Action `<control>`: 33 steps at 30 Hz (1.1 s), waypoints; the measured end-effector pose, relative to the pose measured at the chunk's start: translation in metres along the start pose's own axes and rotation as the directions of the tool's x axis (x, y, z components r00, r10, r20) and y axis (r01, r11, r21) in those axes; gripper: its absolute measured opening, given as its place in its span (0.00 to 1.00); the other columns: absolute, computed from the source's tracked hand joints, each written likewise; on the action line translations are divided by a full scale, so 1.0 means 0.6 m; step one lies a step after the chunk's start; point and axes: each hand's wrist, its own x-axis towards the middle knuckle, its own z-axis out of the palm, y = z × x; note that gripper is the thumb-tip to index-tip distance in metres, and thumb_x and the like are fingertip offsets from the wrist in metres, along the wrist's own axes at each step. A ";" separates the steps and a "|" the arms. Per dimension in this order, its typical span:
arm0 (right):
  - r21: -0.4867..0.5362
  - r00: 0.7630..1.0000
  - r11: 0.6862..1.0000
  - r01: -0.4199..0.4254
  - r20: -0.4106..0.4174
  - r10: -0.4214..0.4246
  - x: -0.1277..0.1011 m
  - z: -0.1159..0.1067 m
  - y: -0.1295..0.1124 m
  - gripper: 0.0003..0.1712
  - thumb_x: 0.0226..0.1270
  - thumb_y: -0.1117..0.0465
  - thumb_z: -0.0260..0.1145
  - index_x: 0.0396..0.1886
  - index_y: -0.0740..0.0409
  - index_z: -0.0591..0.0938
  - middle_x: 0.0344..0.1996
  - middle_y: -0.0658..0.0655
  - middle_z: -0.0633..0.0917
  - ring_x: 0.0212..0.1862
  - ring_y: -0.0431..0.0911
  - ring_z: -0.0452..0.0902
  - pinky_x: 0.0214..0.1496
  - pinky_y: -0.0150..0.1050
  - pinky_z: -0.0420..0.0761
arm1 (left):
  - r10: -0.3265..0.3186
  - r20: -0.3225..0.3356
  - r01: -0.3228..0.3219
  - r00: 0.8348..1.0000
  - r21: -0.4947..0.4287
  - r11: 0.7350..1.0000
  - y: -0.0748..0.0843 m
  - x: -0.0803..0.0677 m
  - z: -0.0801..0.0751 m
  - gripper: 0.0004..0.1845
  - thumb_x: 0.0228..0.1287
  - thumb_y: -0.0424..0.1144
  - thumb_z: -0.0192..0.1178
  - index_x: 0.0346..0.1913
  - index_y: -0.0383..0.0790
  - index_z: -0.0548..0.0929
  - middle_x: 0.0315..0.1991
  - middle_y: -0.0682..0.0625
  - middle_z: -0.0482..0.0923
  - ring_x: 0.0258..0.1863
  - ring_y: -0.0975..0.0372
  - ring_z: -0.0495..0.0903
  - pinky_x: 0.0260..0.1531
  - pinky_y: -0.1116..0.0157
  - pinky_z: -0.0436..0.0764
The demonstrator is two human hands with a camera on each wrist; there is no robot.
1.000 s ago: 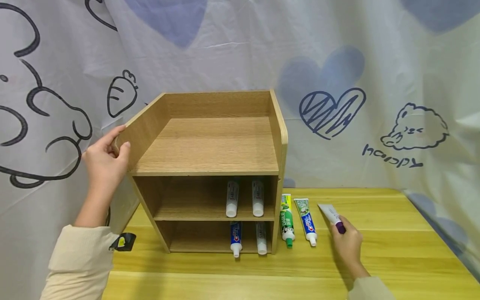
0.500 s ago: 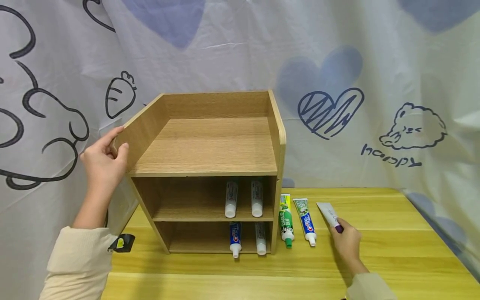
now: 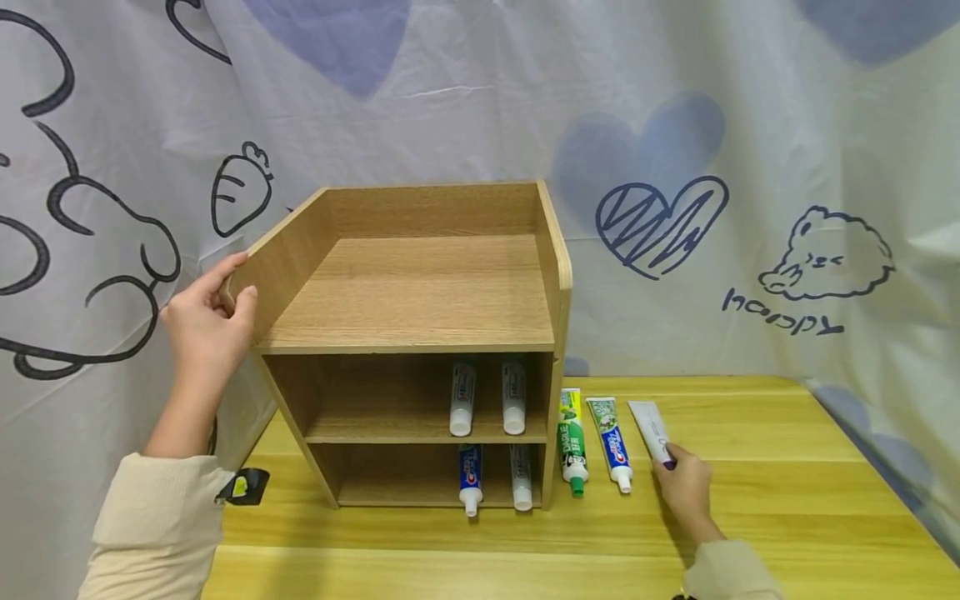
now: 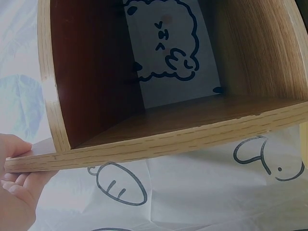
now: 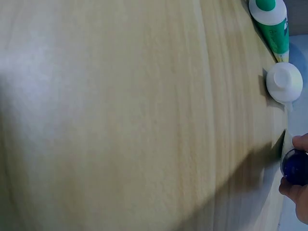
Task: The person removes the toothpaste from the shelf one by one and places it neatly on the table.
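My left hand (image 3: 210,321) grips the upper edge of the left side panel of a wooden shelf unit (image 3: 412,292). Its thumb and fingers lie on either side of the panel in the left wrist view. At the right, my right hand (image 3: 687,487) pinches a white toothpaste tube (image 3: 648,425) near its purple cap (image 5: 295,167). That tube lies at a slant over the table, cap end toward me. To its left lie a blue, white and green toothpaste tube (image 3: 611,442) and a green and yellow one (image 3: 573,442) beside the unit.
Two white-capped tubes, one (image 3: 462,398) left of the other (image 3: 513,398), lie on the middle shelf. Below them, a blue tube (image 3: 471,475) and a pale tube (image 3: 522,477) lie on the bottom shelf. A patterned curtain (image 3: 480,100) hangs behind the wooden table (image 3: 810,500).
My right hand has shifted slightly left with the white tube, which now lies more in line with its neighbours. The left hand keeps its grip on the panel.
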 end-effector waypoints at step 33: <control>-0.006 0.999 0.999 0.048 -0.004 -0.048 -0.002 0.009 -0.003 0.19 0.59 0.70 0.60 0.48 0.79 0.76 0.45 0.77 0.78 0.47 0.67 0.76 0.49 0.57 0.75 | 0.013 -0.001 -0.013 1.000 -0.005 1.000 -0.001 0.000 -0.001 0.19 0.53 0.26 0.56 0.49 0.37 0.83 0.09 0.70 0.55 0.09 0.79 0.53 0.15 0.78 0.54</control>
